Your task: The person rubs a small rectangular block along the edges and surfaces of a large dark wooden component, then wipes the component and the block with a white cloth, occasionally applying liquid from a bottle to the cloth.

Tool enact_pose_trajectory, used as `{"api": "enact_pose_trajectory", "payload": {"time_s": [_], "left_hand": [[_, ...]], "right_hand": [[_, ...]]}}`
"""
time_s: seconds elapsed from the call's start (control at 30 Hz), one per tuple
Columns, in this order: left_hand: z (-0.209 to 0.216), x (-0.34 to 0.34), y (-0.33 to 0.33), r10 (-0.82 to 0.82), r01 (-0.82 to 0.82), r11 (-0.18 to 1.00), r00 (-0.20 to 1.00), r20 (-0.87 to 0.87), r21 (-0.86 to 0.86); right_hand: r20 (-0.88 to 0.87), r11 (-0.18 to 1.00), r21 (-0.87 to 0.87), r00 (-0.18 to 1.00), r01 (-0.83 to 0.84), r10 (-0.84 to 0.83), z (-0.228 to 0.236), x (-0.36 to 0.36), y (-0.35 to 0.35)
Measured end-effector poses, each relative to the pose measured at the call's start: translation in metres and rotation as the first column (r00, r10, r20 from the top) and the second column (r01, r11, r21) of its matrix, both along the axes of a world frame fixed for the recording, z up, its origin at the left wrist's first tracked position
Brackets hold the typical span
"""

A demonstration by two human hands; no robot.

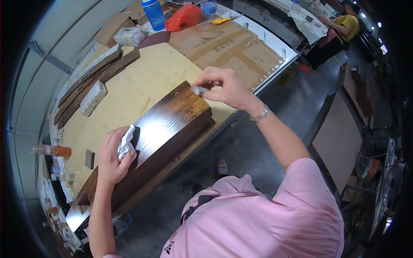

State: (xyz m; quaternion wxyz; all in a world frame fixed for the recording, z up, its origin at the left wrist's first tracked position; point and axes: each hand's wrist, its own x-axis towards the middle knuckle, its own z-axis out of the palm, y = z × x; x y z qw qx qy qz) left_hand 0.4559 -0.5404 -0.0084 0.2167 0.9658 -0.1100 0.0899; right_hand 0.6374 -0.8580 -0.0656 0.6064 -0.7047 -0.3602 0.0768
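A dark brown, glossy wooden board (165,118) lies slantwise across the worktable, on top of more dark wood. Small holes and a lighter, yellowish patch show near its far right end. My left hand (111,157) is closed on a crumpled white tissue (125,142), which rests against the board's left edge. At the far right end, my right hand (228,88) pinches a small whitish piece (198,90) beside the board's corner. Its kind is too small to make out, and I cannot tell whether it touches the wood.
Dark wood strips (92,84) and a plastic-wrapped block (93,98) lie behind the board. A blue bottle (154,15), a red plastic bag (183,18) and yellow-handled pliers (221,20) stand or lie beyond flattened cardboard (223,49). An orange drink bottle (52,150) is at left. Another person (340,32) works far right.
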Motion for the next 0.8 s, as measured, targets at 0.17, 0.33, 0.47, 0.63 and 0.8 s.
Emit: {"api": "enact_pose_trajectory", "payload": {"time_s": [0.17, 0.33, 0.47, 0.63, 0.8], "left_hand": [[-0.001, -0.001, -0.004, 0.043, -0.045, 0.998, 0.998, -0.049, -0.053], [-0.001, 0.003, -0.001, 0.012, -0.012, 1.0, 1.0, -0.018, -0.006], [-0.001, -0.001, 0.0, 0.051, -0.052, 0.999, 0.998, -0.041, -0.01], [-0.003, 0.015, 0.0, 0.188, -0.281, 0.894, 0.943, -0.275, -0.35], [0.042, 0.11, -0.087, -0.285, 0.249, 0.879, 0.958, -0.029, -0.407]], "right_hand": [[-0.106, 0.995, 0.096, 0.994, -0.008, 0.018, -0.001, -0.002, -0.011], [-0.097, 0.991, 0.132, 0.995, -0.005, 0.018, 0.002, 0.001, 0.004], [0.127, 0.99, -0.066, 0.983, -0.127, 0.135, 0.014, -0.034, -0.039], [0.274, 0.919, 0.085, 0.896, -0.384, 0.349, 0.035, -0.079, -0.018], [0.2, 0.848, -0.032, 0.827, -0.53, 0.525, 0.025, -0.081, 0.043]]}}
